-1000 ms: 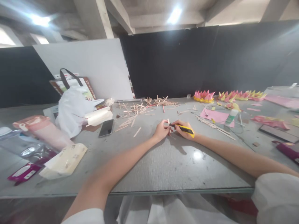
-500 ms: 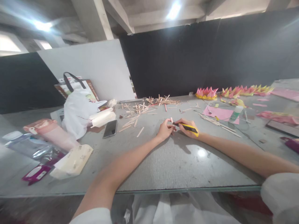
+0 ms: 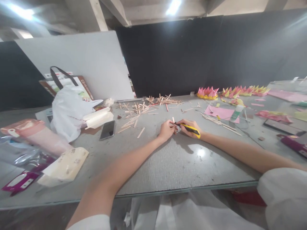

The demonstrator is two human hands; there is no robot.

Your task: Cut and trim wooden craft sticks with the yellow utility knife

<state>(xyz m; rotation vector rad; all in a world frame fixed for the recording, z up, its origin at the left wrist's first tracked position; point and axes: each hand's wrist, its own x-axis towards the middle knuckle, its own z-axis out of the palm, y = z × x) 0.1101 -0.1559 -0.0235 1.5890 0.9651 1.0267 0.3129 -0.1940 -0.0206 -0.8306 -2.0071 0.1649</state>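
Between the fingers of my left hand (image 3: pixel 167 130) a short wooden craft stick (image 3: pixel 173 120) is pinched, its pale end pointing up. My right hand (image 3: pixel 188 127) grips a yellow and black utility knife (image 3: pixel 192 129), with the front of the knife close to the stick. The two hands nearly meet above the table; the exact contact of blade and stick is too small to make out. Beyond my left hand lie loose craft sticks (image 3: pixel 140 133) and a larger heap of sticks (image 3: pixel 165 100). More sticks (image 3: pixel 222 124) rest right of my right hand.
On the grey table (image 3: pixel 153 169) a phone (image 3: pixel 107 130), a white plastic bag (image 3: pixel 68 111), a tissue pack (image 3: pixel 64 166) and a pink bottle (image 3: pixel 39 135) stand left. To the right are pink paper (image 3: pixel 219 112), a glue bottle (image 3: pixel 237 113) and paper lotus flowers (image 3: pixel 207 92).
The view has shifted slightly, so the table things sit further left in the picture. My hands keep hold of the stick and the knife, and the stick now stands more upright.
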